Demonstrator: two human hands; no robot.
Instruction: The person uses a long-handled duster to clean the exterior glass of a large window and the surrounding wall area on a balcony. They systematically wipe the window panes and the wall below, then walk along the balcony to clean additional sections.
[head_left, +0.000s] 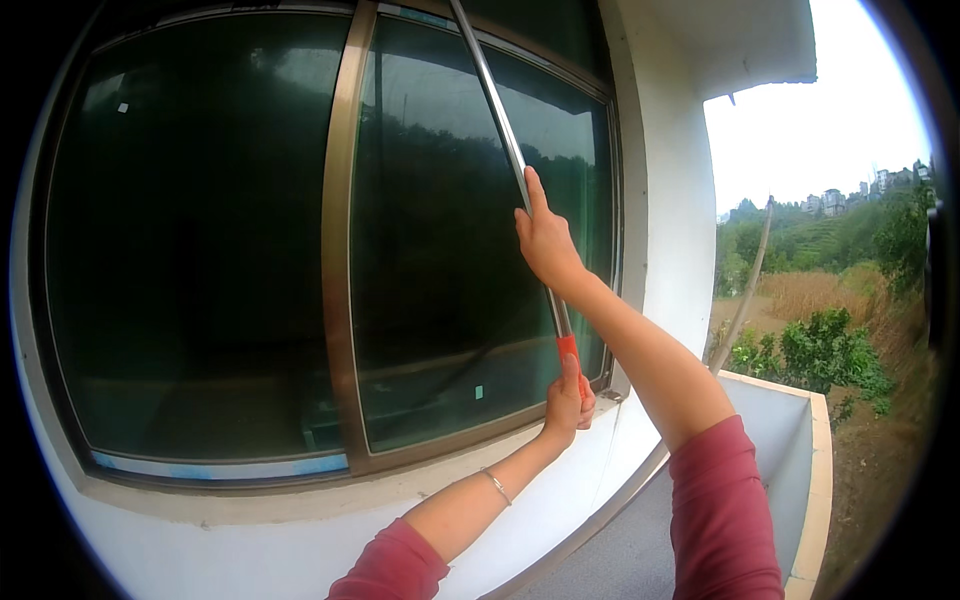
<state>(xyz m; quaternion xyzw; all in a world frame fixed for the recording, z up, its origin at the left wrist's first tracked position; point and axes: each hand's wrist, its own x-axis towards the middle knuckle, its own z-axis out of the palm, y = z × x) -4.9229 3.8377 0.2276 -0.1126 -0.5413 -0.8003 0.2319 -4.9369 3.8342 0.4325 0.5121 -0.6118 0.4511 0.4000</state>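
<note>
A shiny metal pole (495, 105) runs up in front of the right window pane (450, 247), and its upper end lies beyond the picture's top edge. Low on the pole, my left hand (568, 401) is wrapped around the red grip (567, 346). Higher up, my right hand (546, 232) holds the bare metal, with the index finger stretched along it. The dark glass reflects trees and sky. A brown metal window frame (341, 225) divides this pane from the left one (187, 247). Whether the pole's far end touches anything cannot be seen.
Below the window runs a sill (225, 506) on a white wall (675, 225). At the lower right a low parapet (821, 450) edges the grey floor (615, 547). A long stick (750, 289) leans beyond it, near green shrubs (825, 349).
</note>
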